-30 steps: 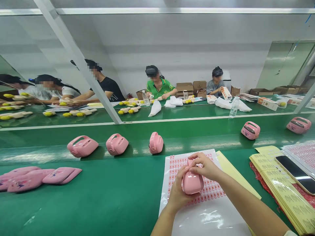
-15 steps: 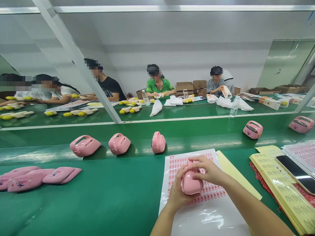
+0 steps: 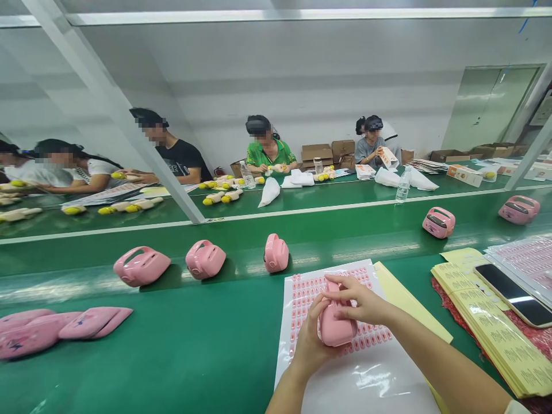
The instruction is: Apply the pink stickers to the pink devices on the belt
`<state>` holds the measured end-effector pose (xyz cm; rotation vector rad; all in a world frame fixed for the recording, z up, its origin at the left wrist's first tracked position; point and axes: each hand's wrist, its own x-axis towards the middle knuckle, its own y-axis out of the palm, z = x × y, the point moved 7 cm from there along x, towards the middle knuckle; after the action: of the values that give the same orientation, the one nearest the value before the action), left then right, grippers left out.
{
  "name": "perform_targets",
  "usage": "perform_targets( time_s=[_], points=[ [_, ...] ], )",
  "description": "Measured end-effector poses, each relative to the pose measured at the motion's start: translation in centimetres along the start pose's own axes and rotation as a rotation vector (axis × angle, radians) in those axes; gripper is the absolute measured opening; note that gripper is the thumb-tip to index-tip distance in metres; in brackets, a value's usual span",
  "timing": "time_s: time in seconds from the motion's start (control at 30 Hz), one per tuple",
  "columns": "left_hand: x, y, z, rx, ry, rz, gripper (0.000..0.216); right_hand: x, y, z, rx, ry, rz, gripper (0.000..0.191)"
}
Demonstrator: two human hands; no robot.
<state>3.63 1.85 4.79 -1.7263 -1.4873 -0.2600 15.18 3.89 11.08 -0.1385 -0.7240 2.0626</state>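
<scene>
A pink plastic device with a carry handle [image 3: 338, 329] is between my two hands, above a sheet of small pink-and-red stickers [image 3: 302, 302]. My left hand [image 3: 311, 333] wraps round its left side and underside. The fingers of my right hand [image 3: 356, 299] lie over its top and right side, near the handle. Part of the device is covered by my fingers, and whether it touches the sheet I cannot tell. Beneath the sticker sheet's right edge lies yellow paper [image 3: 414, 302].
Similar pink devices stand along the green belt, one of them [image 3: 276, 253] just beyond the sheet. Pink soft-looking pieces [image 3: 95, 323] lie at left. To the right are yellow label strips [image 3: 487, 322] and a phone [image 3: 515, 294]. Co-workers sit across the belt.
The view has shifted slightly, moving the background a little to the left. Both hands keep nearly the same hold on the pink device.
</scene>
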Motion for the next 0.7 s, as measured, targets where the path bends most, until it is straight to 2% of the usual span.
perform_targets(
  time_s=[0.13,0.2,0.33,0.4,0.53,0.57,0.6,0.7],
  points=[
    [0.2,-0.3,-1.1,0.037,0.056,0.024,0.090,0.2,0.6,-0.6,0.252,0.119,-0.015,0.068],
    [0.2,-0.4,-1.8,0.047,0.063,0.043,0.088,0.4,0.7,-0.7,0.312,0.146,-0.071,0.062],
    [-0.1,0.1,-2.3,0.001,0.036,0.083,0.083,1.0,-0.6,-1.7,0.307,0.154,-0.231,0.035],
    [-0.4,0.1,-1.7,-0.095,-0.042,0.040,0.084,1.2,-0.9,-2.8,0.296,0.162,-0.177,0.029],
    [-0.7,-0.1,0.6,-0.475,-0.317,-0.093,0.104,0.7,0.4,-5.2,0.335,0.288,0.147,0.029],
    [-0.8,0.1,1.2,-0.558,-0.379,-0.115,0.108,0.7,0.1,-5.7,0.344,0.341,0.142,0.030],
    [-0.8,0.3,1.6,-0.602,-0.434,-0.135,0.106,0.8,-0.7,-6.1,0.331,0.389,0.070,0.030],
    [-1.0,1.2,3.0,-0.430,-0.551,-0.168,0.072,2.0,-6.3,-6.2,0.073,0.473,-0.404,0.023]
  ],
)
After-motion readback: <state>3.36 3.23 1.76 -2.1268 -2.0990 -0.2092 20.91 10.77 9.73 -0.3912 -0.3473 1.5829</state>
